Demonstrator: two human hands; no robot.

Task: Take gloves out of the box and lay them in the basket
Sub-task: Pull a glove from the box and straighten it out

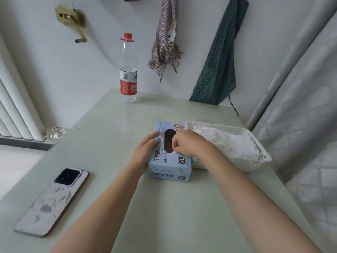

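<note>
A light blue glove box point(169, 167) marked XL lies on the pale green table point(164, 207), its dark oval opening facing up. My left hand point(145, 150) rests against the box's left side with straight fingers on the top edge. Over the right part of the opening sits my right hand point(187, 143), fingers curled down at the hole's rim; whether they pinch a glove is hidden. Right beside the box stands a white plastic basket point(262, 156) holding a heap of white gloves point(229, 143).
A phone point(52, 201) lies face down at the table's near left. A water bottle point(128, 70) with a red cap stands at the far edge. Aprons hang on the wall behind. A grey covered surface rises along the right.
</note>
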